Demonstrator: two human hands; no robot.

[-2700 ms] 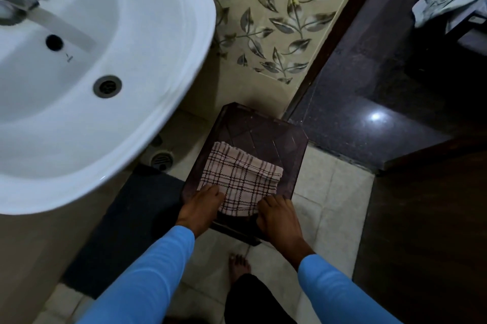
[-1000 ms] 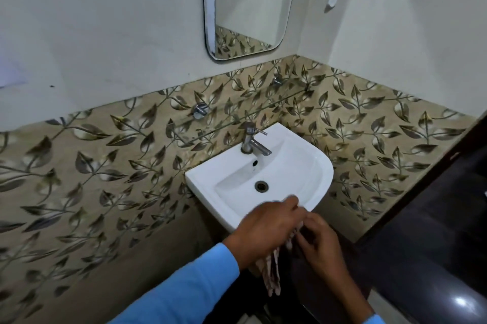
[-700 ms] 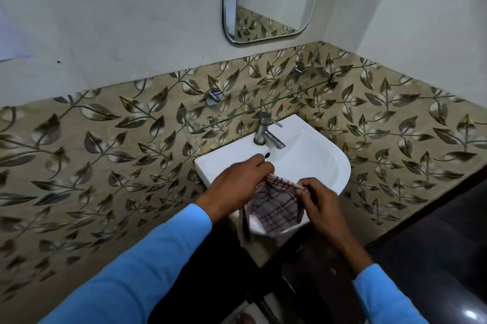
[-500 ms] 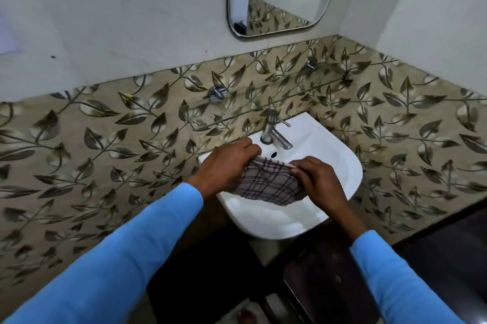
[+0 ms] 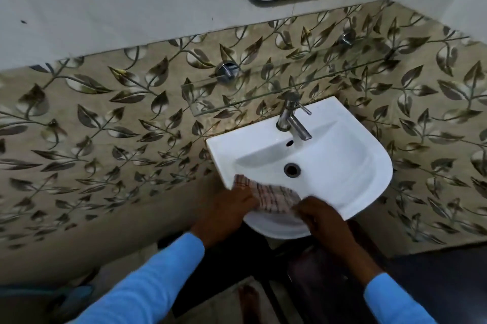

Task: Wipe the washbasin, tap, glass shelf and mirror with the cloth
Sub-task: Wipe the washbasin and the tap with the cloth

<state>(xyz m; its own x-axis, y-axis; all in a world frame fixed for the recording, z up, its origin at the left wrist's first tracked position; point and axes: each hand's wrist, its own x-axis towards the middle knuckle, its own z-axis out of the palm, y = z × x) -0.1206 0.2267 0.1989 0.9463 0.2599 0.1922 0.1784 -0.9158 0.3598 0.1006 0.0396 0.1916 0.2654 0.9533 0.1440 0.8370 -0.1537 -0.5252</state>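
Washbasin [image 5: 342,165] bowl open behind the cloth [image 5: 274,198]; tap [image 5: 291,119] spout overhangs the back rim, glass shelf [image 5: 263,89] just above it limits headroom.

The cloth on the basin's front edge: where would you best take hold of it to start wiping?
Probably by its two near ends, coming from the front. The checked cloth lies draped over the front rim of the washbasin, and the left hand and right hand already flank it there. A bunched middle would give a firmer wiping pad.

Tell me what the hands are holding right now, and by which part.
The checked cloth, over the washbasin's near rim: left hand at its left end, right hand at its right end.
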